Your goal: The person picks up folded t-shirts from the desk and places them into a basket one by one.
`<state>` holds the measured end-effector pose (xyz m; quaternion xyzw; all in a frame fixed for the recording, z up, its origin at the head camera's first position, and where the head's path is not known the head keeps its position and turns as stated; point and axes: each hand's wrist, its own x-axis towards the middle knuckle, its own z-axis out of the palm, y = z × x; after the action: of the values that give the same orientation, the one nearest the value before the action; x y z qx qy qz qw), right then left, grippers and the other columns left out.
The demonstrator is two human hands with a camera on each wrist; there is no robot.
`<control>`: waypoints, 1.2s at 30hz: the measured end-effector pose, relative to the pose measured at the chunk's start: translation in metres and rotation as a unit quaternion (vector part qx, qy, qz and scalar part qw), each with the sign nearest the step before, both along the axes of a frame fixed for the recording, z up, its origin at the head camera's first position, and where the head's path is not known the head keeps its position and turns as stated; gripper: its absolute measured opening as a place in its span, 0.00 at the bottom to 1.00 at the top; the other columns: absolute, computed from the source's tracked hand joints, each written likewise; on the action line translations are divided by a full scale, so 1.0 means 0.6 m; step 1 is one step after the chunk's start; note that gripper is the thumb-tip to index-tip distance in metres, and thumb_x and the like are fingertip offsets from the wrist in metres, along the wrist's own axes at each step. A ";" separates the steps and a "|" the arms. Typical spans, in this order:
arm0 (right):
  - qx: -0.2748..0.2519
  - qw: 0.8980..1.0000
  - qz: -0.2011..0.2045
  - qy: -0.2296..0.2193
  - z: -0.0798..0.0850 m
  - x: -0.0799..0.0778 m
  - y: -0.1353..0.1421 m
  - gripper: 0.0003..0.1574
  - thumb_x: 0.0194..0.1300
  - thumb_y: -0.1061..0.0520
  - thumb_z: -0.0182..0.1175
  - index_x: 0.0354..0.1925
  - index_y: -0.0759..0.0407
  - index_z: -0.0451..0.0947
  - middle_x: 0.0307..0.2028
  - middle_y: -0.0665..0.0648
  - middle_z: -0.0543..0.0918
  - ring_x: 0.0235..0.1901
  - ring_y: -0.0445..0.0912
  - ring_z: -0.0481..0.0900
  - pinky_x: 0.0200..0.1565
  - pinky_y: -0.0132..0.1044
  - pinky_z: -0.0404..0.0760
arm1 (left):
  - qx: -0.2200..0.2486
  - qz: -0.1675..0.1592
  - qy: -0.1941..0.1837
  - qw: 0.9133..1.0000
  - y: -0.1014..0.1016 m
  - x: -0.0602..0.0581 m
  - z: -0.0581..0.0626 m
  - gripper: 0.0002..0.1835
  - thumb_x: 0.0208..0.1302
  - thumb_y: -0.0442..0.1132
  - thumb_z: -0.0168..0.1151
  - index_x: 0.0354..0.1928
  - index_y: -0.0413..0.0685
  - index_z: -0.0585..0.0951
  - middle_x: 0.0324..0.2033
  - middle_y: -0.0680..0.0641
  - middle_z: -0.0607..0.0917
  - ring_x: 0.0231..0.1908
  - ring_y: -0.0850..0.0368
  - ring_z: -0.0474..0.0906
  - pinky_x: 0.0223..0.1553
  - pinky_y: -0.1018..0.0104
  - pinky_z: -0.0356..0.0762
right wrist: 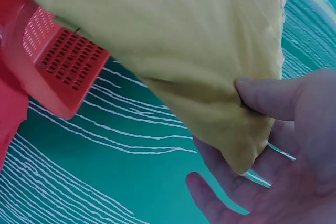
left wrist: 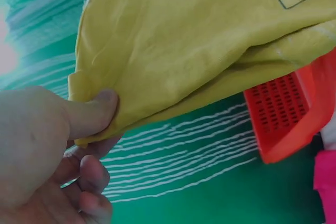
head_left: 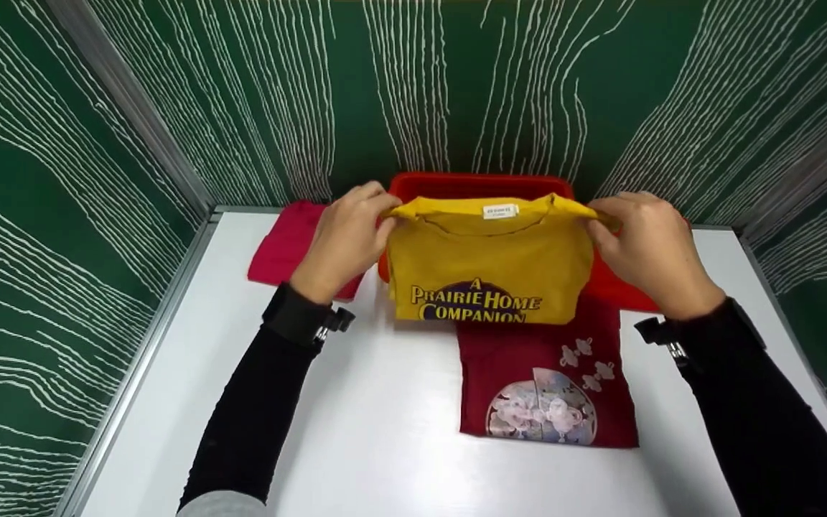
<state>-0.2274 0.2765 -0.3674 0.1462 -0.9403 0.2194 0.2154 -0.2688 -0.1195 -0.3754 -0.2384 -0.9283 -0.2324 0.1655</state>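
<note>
A yellow T-shirt [head_left: 489,258] with dark lettering and a white neck label hangs folded between both hands, above the table. My left hand [head_left: 354,230] pinches its left shoulder corner; in the left wrist view the thumb [left wrist: 100,109] presses on the cloth. The opposite shoulder corner is pinched by my right hand [head_left: 647,240], and the thumb [right wrist: 268,95] lies over the fabric in the right wrist view. Below the shirt's lower edge, a dark red garment [head_left: 550,388] with a flower print lies flat. Its upper part is hidden behind the yellow cloth.
Behind the shirt stands a red plastic basket [head_left: 482,179] with perforated walls. A folded pink garment [head_left: 288,244] lies on the left of the white table [head_left: 370,431], and a bright red cloth [head_left: 622,287] on the right. Green walls [head_left: 471,86] with white lines enclose the back and sides.
</note>
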 end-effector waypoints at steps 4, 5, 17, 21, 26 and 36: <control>0.008 1.000 -0.011 -0.005 -0.003 -0.031 0.003 0.18 0.77 0.57 0.69 0.56 0.70 0.90 0.50 0.72 0.92 0.51 0.68 0.86 0.55 0.66 0.86 | -0.002 0.013 0.000 1.000 0.012 -0.027 0.002 0.11 0.79 0.39 0.68 0.57 0.47 0.91 0.46 0.47 0.86 0.46 0.50 0.86 0.50 0.57 0.88; 0.009 1.000 -0.012 -0.005 -0.004 -0.038 0.004 0.18 0.77 0.57 0.69 0.56 0.70 0.89 0.51 0.73 0.92 0.51 0.68 0.86 0.56 0.67 0.85 | -0.004 0.015 0.000 1.000 0.014 -0.033 0.003 0.11 0.80 0.39 0.68 0.57 0.47 0.91 0.46 0.48 0.86 0.46 0.50 0.87 0.50 0.57 0.88; 0.001 1.000 -0.025 -0.011 -0.027 -0.101 0.012 0.17 0.79 0.59 0.65 0.55 0.71 0.89 0.50 0.73 0.91 0.51 0.68 0.86 0.59 0.65 0.84 | -0.045 0.043 -0.005 0.998 0.038 -0.093 0.002 0.12 0.82 0.42 0.64 0.58 0.49 0.90 0.46 0.48 0.85 0.46 0.48 0.88 0.47 0.53 0.88; 0.006 1.000 -0.026 0.001 -0.033 -0.117 0.012 0.16 0.78 0.60 0.65 0.54 0.72 0.89 0.49 0.73 0.91 0.50 0.69 0.86 0.59 0.66 0.83 | -0.047 0.045 -0.015 0.998 0.044 -0.110 0.001 0.12 0.83 0.42 0.63 0.58 0.48 0.90 0.45 0.47 0.85 0.46 0.48 0.87 0.46 0.52 0.87; 0.009 0.999 -0.031 0.000 -0.039 -0.133 0.013 0.16 0.77 0.61 0.65 0.54 0.72 0.89 0.47 0.74 0.91 0.49 0.71 0.86 0.58 0.67 0.83 | -0.052 0.048 -0.014 0.997 0.053 -0.125 -0.001 0.12 0.82 0.41 0.62 0.57 0.48 0.90 0.46 0.46 0.85 0.46 0.46 0.88 0.46 0.50 0.87; 0.040 0.998 -0.016 -0.036 -0.052 -0.166 0.014 0.14 0.78 0.60 0.64 0.48 0.71 0.90 0.44 0.74 0.91 0.44 0.70 0.88 0.52 0.66 0.83 | -0.079 0.052 -0.030 0.995 0.060 -0.155 -0.021 0.12 0.82 0.41 0.62 0.57 0.47 0.90 0.48 0.45 0.87 0.48 0.43 0.88 0.49 0.47 0.88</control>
<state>-0.3267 0.2852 -0.3986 0.1316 -0.9577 0.1837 0.1784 -0.3621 -0.0833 -0.3882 -0.1949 -0.9595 -0.1560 0.1303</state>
